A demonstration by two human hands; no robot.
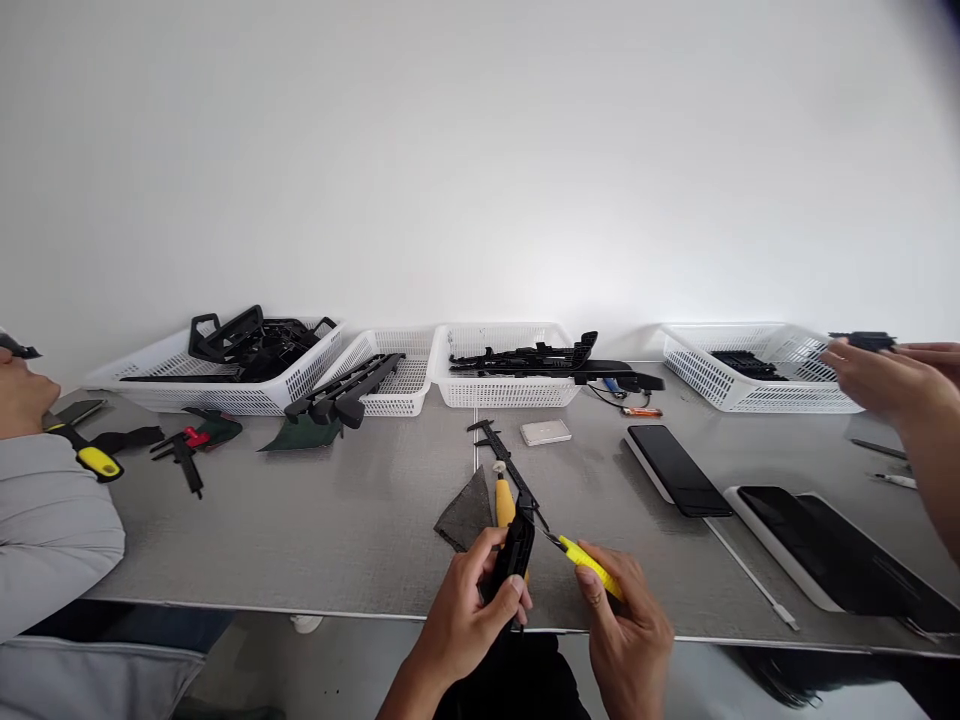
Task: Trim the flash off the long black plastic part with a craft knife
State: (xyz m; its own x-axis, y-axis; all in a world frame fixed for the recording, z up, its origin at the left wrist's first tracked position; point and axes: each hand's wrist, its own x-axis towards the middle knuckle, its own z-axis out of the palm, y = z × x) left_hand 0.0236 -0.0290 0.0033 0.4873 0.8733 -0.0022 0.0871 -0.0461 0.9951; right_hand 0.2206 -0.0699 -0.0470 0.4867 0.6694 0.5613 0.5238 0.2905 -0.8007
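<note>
Through the camera I see my left hand (474, 604) closed around a black part (517, 552), my right hand (631, 622) closed around a yellow knife (591, 567) pointing toward it.

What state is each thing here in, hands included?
Left hand, closed around the black part
Right hand, closed around the yellow knife
Yellow knife, blade bared, pointing toward the black part
White cable, near end unplugged
Phone left of the cable, screen dark
Third basket from left, holding parts, some overhanging
Rightmost basket, partly filled
</note>
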